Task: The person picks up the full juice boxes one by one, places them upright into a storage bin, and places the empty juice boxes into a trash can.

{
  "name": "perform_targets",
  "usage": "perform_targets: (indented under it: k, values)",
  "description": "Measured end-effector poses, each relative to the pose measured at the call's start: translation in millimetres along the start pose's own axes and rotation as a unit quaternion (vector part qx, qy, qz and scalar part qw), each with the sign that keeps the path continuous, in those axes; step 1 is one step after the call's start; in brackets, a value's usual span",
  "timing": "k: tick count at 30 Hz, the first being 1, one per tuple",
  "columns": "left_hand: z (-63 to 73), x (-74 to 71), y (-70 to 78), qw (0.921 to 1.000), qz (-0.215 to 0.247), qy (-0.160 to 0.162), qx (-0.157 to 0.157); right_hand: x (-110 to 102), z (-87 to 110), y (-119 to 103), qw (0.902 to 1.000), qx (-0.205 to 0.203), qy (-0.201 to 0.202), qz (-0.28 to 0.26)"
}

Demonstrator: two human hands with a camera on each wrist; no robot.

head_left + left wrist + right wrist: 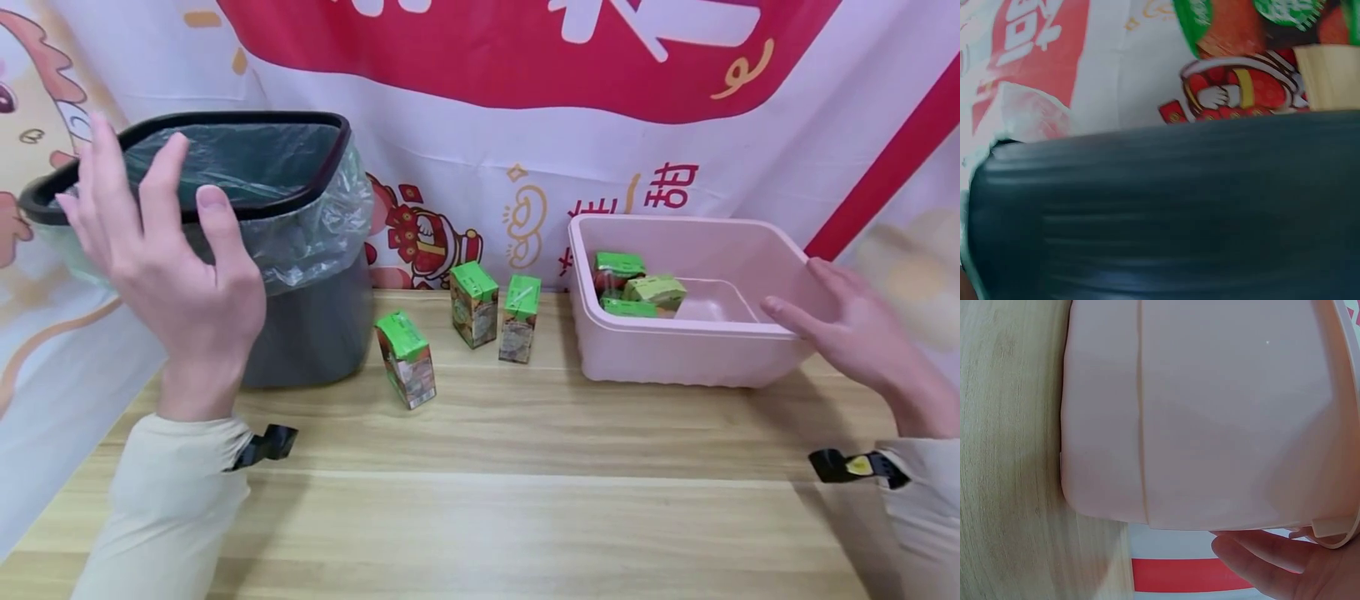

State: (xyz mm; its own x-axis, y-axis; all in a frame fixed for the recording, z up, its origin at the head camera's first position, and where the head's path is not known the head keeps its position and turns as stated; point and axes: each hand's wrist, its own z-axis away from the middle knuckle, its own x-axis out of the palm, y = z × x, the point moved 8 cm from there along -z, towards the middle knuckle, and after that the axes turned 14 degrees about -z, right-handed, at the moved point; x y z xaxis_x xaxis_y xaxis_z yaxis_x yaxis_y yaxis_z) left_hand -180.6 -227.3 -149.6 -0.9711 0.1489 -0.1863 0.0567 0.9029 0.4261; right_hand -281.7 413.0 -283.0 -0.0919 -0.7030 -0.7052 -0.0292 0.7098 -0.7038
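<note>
My right hand point(855, 321) grips the right end of a pink plastic tub point(690, 358), its thumb over the rim. In the right wrist view, fingertips point(1254, 556) show beyond the tub's outer wall. Several green-topped drink cartons point(658, 292) lie at the left inside the tub. My left hand point(180, 258) is raised before a grey trash bin point(307, 325), fingers spread and holding nothing; whether it touches the rim I cannot tell. A clear liner point(330, 217) covers the bin under a black rim. Between the containers stand three cartons: one nearer point(407, 358), two behind point(475, 304) point(520, 321).
A wooden table point(480, 525) carries everything. Behind it hangs a white and red printed cloth point(465, 150), close to the bin and the tub. Dark wrist straps point(262, 447) sit at both cuffs.
</note>
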Motion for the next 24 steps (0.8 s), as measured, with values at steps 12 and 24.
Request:
perform_targets:
  k: [12, 24]
  values:
    - [-0.9, -0.7, -35.3, 0.9976, -0.023, 0.035, -0.054, 0, 0.6, -3, 0.9999, 0.0, 0.002, 0.011]
    - [1.8, 0.6, -31.2, 0.9977, -0.022, 0.042, -0.049, -8, 5.5, -30, 0.9975, -0.03, 0.057, 0.027]
